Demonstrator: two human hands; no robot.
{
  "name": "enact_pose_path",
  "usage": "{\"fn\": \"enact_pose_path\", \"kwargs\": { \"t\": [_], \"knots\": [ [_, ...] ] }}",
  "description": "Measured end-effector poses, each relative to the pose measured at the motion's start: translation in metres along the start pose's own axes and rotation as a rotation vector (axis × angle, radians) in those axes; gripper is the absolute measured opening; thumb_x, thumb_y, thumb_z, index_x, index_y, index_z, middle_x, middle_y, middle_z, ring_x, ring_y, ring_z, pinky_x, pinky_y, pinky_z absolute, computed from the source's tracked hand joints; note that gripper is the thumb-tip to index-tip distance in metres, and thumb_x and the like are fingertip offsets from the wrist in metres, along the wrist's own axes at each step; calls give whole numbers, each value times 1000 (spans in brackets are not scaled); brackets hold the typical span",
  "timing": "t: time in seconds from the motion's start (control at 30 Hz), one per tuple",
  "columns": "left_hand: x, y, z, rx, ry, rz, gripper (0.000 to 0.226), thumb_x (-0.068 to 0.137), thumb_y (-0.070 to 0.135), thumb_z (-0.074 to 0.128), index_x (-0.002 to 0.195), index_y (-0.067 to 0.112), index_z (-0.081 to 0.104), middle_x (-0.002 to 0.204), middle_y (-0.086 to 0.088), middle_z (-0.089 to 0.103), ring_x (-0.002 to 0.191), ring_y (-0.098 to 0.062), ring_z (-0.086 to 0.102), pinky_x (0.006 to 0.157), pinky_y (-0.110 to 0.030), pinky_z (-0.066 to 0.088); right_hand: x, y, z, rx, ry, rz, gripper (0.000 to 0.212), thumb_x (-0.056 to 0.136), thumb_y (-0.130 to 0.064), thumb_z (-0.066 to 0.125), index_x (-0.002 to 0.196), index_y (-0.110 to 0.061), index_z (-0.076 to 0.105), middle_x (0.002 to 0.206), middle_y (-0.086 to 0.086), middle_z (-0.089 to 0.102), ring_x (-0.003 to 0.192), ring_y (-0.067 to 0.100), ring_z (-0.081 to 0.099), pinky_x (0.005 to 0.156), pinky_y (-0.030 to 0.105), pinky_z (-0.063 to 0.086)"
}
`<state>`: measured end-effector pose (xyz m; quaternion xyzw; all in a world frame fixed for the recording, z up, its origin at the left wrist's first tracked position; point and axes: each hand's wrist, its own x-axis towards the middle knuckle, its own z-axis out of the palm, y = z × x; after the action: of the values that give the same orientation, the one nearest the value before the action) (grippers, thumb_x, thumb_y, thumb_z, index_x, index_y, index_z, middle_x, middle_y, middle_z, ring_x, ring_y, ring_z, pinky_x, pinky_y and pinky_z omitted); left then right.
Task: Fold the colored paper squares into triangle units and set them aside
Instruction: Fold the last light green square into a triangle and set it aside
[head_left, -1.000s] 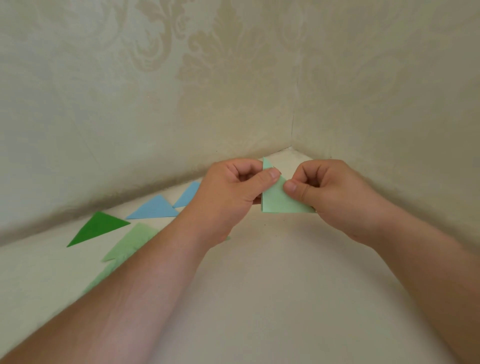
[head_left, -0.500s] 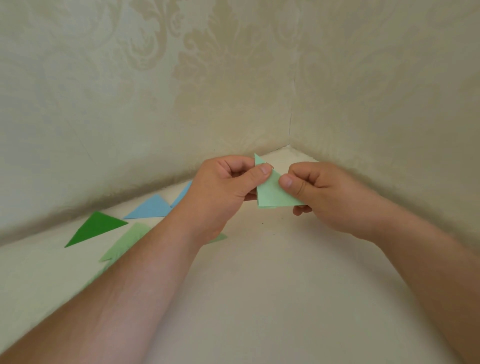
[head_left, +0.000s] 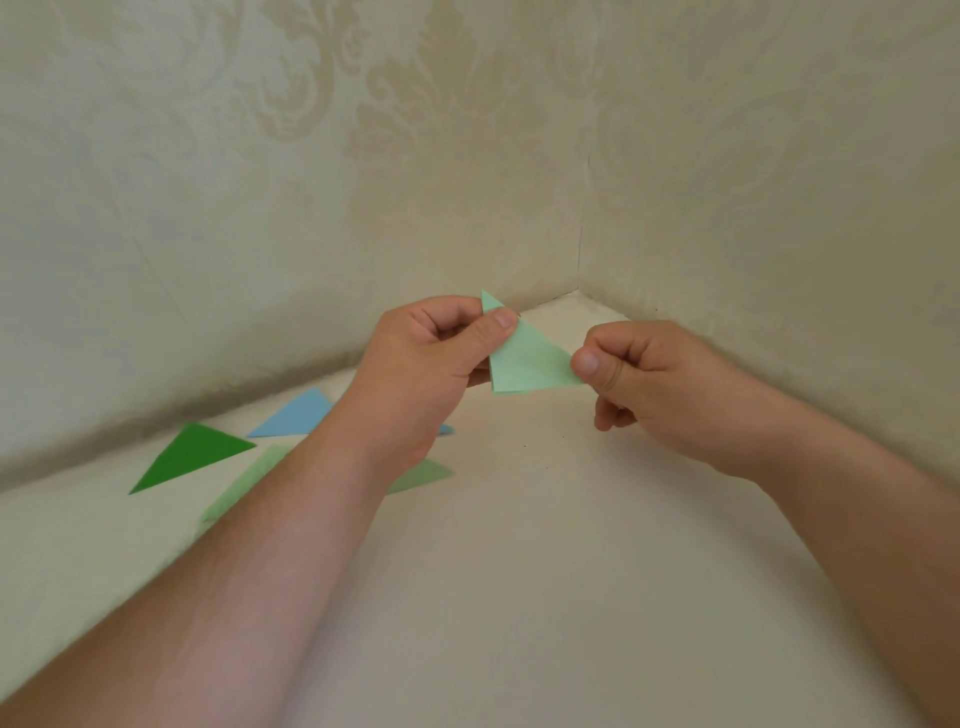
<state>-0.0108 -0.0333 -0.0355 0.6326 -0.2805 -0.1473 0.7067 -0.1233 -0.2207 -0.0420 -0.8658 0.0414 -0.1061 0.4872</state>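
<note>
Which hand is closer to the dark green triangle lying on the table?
The left hand. It is up off the table to the right of the dark green triangle, pinching the light green paper. The right hand pinches that paper's far corner, farther right.

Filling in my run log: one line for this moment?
step: folding | left hand: pinches mint paper | right hand: pinches its corner | set aside: triangles

The folded paper (head_left: 524, 364) is held up between both hands, in front of the table's (head_left: 519, 571) far corner where the two walls meet: left hand (head_left: 431, 374) at its left edge, right hand (head_left: 654, 379) at its right tip. Finished triangles (head_left: 189, 457) lie along the far-left edge (partly behind the left forearm).
</note>
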Motion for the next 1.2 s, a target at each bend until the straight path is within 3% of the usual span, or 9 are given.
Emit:
{"fn": "enact_pose_path", "kwargs": {
  "t": [0.17, 0.3, 0.5, 0.6, 0.7, 0.83, 0.97, 1.1, 1.2],
  "knots": [
    [-2, 1, 3, 15, -6, -12, 15, 99, 11, 66, 91, 1, 75, 82, -10, 75, 78, -19, 72, 74, -27, 58, -4, -5, -1, -48, -60, 19, 44, 100, -49, 50, 63, -25, 52, 64, -2, 56, 63, 13, 61, 72, 40, 47],
    [-3, 1, 4, 118, -35, -54, 18, 98, 17, 68, 84, 7, 72, 71, -1, 65, 66, -16, 56, 64, -30, 42, -4, -9, -1, 89, 50, 66, 49, 90, -64, 43, 79, -21, 66, 70, -3, 65, 63, 16, 63, 69, 36, 49],
    [-15, 3, 14, 304, -248, -49, 20, 96, 15, 68, 77, 17, 72, 67, 4, 56, 64, -10, 48, 57, -18, 38, -1, -14, 3, 319, 151, -17, 9, 97, -27, 68, 91, -22, 73, 77, -3, 67, 70, 16, 64, 76, 40, 53],
    [-16, 1, 15, 311, -296, -77, 15, 93, 24, 74, 78, 19, 76, 72, -3, 59, 71, -13, 48, 66, -28, 38, -3, -16, 6, 320, 91, -73, 6, 90, -24, 76, 84, -24, 76, 82, 2, 70, 77, 19, 63, 77, 45, 53],
    [-16, -2, 16, 301, -318, -63, 34, 86, 38, 75, 90, 4, 73, 84, -25, 62, 84, -19, 48, 79, -38, 33, -3, -16, 9, 351, 115, -95, 6, 81, -23, 75, 76, -21, 77, 80, 12, 71, 78, 27, 62, 83, 62, 54],
    [-16, -2, 15, 307, -301, -66, 21, 93, 32, 76, 96, 11, 79, 88, -15, 70, 79, -24, 54, 77, -40, 41, -3, -17, 9, 369, 133, -106, 8, 83, -19, 75, 75, -18, 76, 79, 14, 71, 77, 28, 63, 86, 64, 53],
    [-17, -1, 17, 280, -284, -51, 19, 99, 29, 69, 103, 15, 81, 104, -16, 77, 103, -35, 73, 103, -56, 52, -3, -18, 8, 370, 178, -100, 18, 93, -5, 72, 75, -10, 70, 73, 9, 69, 73, 26, 64, 85, 59, 56],
    [-16, -3, 17, 352, -277, -7, 40, 90, 51, 64, 98, 15, 79, 102, -33, 65, 86, -24, 57, 83, -46, 47, -1, -18, 12, 393, 220, -69, 18, 93, -4, 70, 76, -6, 68, 73, 12, 67, 73, 27, 62, 83, 58, 56],
    [-18, -1, 18, 384, -258, -5, 32, 94, 46, 62, 97, 20, 80, 102, -29, 68, 81, -30, 60, 76, -54, 49, 1, -18, 13, 431, 271, -39, 22, 94, -5, 70, 73, -7, 65, 70, 10, 64, 71, 25, 59, 75, 47, 56]
  ]
}}
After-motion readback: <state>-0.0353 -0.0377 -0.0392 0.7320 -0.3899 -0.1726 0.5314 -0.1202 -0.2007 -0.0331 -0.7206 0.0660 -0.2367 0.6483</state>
